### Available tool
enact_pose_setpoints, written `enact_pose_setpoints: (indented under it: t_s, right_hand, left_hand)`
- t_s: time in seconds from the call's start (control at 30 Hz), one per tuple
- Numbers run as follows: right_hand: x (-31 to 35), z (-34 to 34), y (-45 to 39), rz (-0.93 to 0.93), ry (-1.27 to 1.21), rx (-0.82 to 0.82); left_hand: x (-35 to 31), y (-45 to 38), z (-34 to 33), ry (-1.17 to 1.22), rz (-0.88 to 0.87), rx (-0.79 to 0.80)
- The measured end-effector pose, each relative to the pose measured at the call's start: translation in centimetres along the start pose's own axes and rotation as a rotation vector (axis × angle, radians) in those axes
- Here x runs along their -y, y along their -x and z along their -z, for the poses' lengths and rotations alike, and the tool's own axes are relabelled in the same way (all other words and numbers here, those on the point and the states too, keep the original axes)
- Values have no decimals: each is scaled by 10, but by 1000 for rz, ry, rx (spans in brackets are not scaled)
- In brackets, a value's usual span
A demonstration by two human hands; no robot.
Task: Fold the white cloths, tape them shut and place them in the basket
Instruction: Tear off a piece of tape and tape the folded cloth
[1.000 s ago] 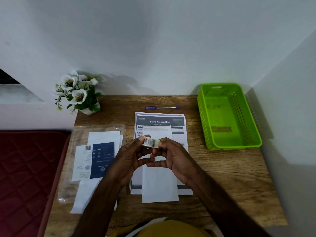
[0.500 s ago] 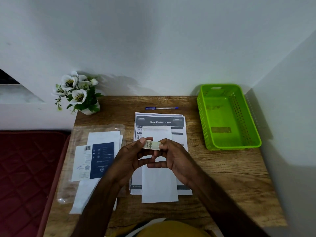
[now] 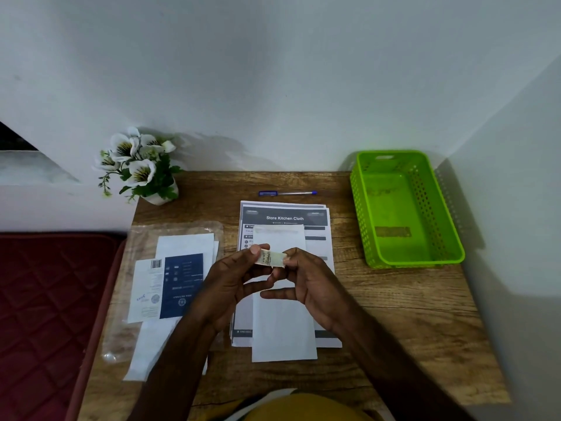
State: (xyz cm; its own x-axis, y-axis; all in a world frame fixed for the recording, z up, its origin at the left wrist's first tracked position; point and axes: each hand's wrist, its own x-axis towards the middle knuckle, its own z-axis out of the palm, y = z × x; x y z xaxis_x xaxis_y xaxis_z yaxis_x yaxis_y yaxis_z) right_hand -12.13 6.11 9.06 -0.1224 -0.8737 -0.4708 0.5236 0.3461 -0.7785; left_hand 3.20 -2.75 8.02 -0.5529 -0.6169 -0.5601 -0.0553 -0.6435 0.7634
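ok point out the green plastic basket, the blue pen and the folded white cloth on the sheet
green plastic basket [image 3: 448, 208]: head view, perforated right wall
blue pen [image 3: 287, 193]: head view, middle of barrel
folded white cloth [image 3: 283, 332]: head view, bare lower part

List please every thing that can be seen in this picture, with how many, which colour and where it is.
table: 1, brown wood, under everything
basket: 1, bright green, far right of table, nothing white in it
pen: 1, blue, far middle, behind the printed sheets
printed sheets: small stack, white with dark header, centre
folded cloth: 1, white, lying on the printed sheets
plastic bag: 1, clear, left side, with white and dark blue papers
flower pot: 1, white flowers and green leaves, far left corner
cushion: 1, dark red, left of table
tape piece: 1, pale, held above the cloth
left hand: 1, grip on tape's left end
right hand: 1, grip on tape's right end
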Motion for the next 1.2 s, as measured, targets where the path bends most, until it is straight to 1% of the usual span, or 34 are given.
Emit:
enact_pose_setpoints:
  t_s: [0.13, 0.4, 0.53, 0.87, 1.2]
  right_hand:
    - [2, -5, -2, 13, 101, -119]
    - [1, -12, -5, 0, 101, -234]
    - [-4, -13, -6, 6, 103, -273]
    - [-7, -16, -7, 145, 333, -366]
    - [-10, -20, -8, 183, 386, -419]
  left_hand:
    - [1, -4, -5, -64, -71, -100]
    - [2, -7, -10, -107, -126, -162]
    - [3, -6, -14, -135, -142, -204]
    - [3, -5, -22, -210, -233, -277]
    - [9, -9, -24, -200, -304, -345]
